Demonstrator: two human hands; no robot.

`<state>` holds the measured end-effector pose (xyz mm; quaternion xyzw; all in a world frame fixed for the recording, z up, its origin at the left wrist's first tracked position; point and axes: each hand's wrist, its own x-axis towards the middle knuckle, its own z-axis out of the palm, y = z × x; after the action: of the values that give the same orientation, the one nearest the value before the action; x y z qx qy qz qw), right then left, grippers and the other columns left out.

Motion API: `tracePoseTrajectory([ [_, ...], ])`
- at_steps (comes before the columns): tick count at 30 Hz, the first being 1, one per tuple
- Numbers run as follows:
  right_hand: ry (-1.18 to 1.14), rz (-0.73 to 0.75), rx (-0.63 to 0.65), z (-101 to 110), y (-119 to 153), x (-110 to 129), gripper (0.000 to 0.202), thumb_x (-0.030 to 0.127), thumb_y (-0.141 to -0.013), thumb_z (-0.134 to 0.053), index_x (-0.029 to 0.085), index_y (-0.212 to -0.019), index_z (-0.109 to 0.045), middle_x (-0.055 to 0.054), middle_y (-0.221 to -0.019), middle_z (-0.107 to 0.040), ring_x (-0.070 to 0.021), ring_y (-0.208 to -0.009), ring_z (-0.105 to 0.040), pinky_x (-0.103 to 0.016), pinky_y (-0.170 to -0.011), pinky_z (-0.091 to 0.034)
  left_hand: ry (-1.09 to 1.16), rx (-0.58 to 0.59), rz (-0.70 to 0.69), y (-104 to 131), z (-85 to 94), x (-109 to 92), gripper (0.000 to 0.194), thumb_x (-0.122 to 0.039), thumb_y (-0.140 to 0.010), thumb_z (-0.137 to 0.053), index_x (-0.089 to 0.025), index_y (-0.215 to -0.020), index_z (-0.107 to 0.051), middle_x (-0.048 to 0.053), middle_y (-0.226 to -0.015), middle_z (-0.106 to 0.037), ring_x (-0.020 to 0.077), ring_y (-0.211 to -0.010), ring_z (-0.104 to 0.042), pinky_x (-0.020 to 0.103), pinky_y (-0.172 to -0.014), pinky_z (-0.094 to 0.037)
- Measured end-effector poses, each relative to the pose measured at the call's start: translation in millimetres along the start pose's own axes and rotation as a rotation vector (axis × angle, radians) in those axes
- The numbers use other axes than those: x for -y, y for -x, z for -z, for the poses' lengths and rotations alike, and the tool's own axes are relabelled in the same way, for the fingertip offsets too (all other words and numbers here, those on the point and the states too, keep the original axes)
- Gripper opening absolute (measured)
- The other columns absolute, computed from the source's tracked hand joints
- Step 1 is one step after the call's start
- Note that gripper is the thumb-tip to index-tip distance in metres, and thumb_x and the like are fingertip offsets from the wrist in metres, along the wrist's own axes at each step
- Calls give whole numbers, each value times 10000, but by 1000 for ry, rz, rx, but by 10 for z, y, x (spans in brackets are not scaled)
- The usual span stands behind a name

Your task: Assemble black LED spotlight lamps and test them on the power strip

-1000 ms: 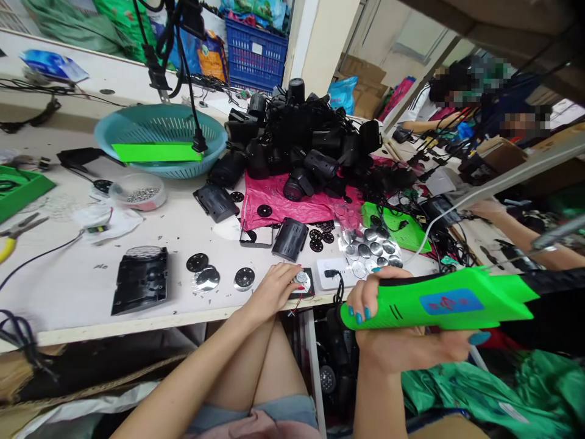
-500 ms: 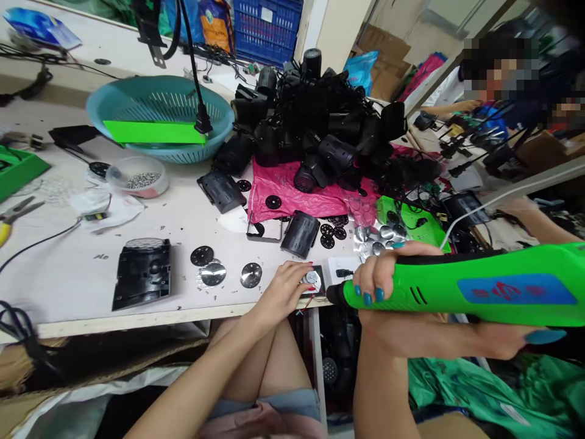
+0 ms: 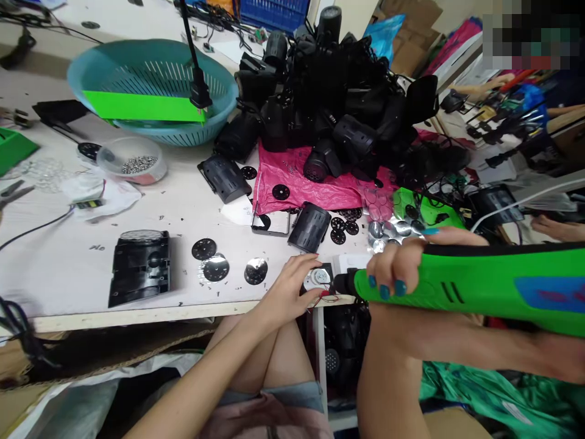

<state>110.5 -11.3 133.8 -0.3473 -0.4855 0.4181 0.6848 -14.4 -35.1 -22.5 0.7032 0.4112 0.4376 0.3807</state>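
Note:
My left hand [image 3: 292, 285] grips a small dark part with a round silver motor [image 3: 319, 277] on it, at the table's front edge. Thin red wires trail from that part. In my right hand [image 3: 397, 271] lies a large green electric screwdriver [image 3: 479, 283] with a blue label, held sideways, fingers wrapped round its body. Its black nose points left and is right beside the motor part; whether they touch is unclear. A black half housing [image 3: 311, 227] rests just behind my left hand. Left of the hand are round discs [image 3: 256, 271].
A teal basket [image 3: 219, 125], a tub of screws [image 3: 155, 171] and an open black housing [image 3: 141, 268] stand left. Behind, black lamps [image 3: 320, 91] pile up by a pink bag [image 3: 297, 189]. A black cable hangs over the basket. Another person's hand [image 3: 557, 228] shows at the right.
The view has shifted, so the basket and lamps appear higher. The screwdriver and my right hand appear further right in the picture. My left hand stays at the motor part.

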Motion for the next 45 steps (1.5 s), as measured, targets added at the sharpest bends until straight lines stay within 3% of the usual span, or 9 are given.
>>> tracePoseTrajectory([
  [6, 39, 34, -123, 222, 132, 105, 421, 610, -693, -737, 257, -894, -625, 100, -469, -506, -102, -343, -393, -252, -368, -331, 2, -75, -24, -3, -65, 8, 270, -194, -897, -637, -196, -1161, -578, 116, -1207, -628, 239, -1182, -549, 448, -1024, -467],
  [16, 52, -42, -152, 287, 354, 90, 524, 757, -698, -644, 279, -911, -615, 93, -474, -467, -111, -367, -371, -272, -408, -329, -128, 41, -99, -73, 53, 18, 246, -234, -924, -604, -159, -1158, -595, 117, -1142, -670, 240, -1058, -580, 406, -919, -489],
  [23, 47, -2, -36, 440, 300, 169, 349, 569, -766, -665, 267, -940, -639, 85, -458, -471, -117, -344, -392, -258, -372, -329, -42, 23, -29, -82, 38, 40, 240, -266, -899, -650, -198, -1127, -625, 91, -1158, -674, 233, -1093, -592, 409, -963, -481],
  [28, 244, 70, -251, 477, 45, 87, 564, 720, -841, -437, 206, -962, -634, -15, -703, -564, -148, -503, -511, -299, -441, -397, -53, 99, 36, -39, 125, -39, 442, -353, -871, -683, -208, -1267, -554, 115, -1340, -575, 247, -1258, -505, 426, -1083, -418],
  [32, 389, 108, -173, 542, -277, -103, 427, 593, -909, -439, 249, -1094, -611, -40, -823, -597, -201, -742, -619, -332, -640, -496, -125, 175, 99, 65, 218, -64, 759, -309, -818, -749, -247, -1456, -343, 118, -1461, -463, 255, -1355, -424, 452, -1154, -352],
  [36, 449, 122, -72, 580, -377, -180, 517, 415, -875, -607, 269, -1346, -453, -63, -1097, -633, -244, -1084, -614, -438, -934, -487, -176, 187, 127, 125, 228, -16, 808, -259, -795, -768, -240, -1462, -312, 130, -1419, -491, 267, -1317, -468, 467, -1130, -386],
  [39, 513, 143, -84, 570, -151, -214, 675, 326, -859, -648, 254, -1454, -336, -96, -1283, -568, -250, -1244, -544, -488, -1056, -426, -185, 177, 114, 121, 212, 8, 759, -262, -788, -772, -227, -1424, -358, 124, -1378, -519, 264, -1286, -492, 454, -1109, -410],
  [42, 668, 81, -96, 541, 281, -372, 597, 299, -885, -619, 262, -1432, -384, -120, -1399, -497, -255, -1310, -493, -493, -1074, -431, -192, 166, 101, 110, 202, 6, 719, -257, -781, -778, -231, -1388, -394, 109, -1350, -538, 257, -1270, -501, 440, -1094, -424],
  [45, 869, -72, 134, 520, 689, -640, 444, 295, -909, -583, 234, -1342, -504, -129, -1329, -568, -252, -1235, -549, -463, -1016, -495, -213, 157, 104, 108, 194, -6, 721, -209, -767, -783, -218, -1380, -403, 104, -1336, -550, 248, -1257, -510, 422, -1081, -436],
])
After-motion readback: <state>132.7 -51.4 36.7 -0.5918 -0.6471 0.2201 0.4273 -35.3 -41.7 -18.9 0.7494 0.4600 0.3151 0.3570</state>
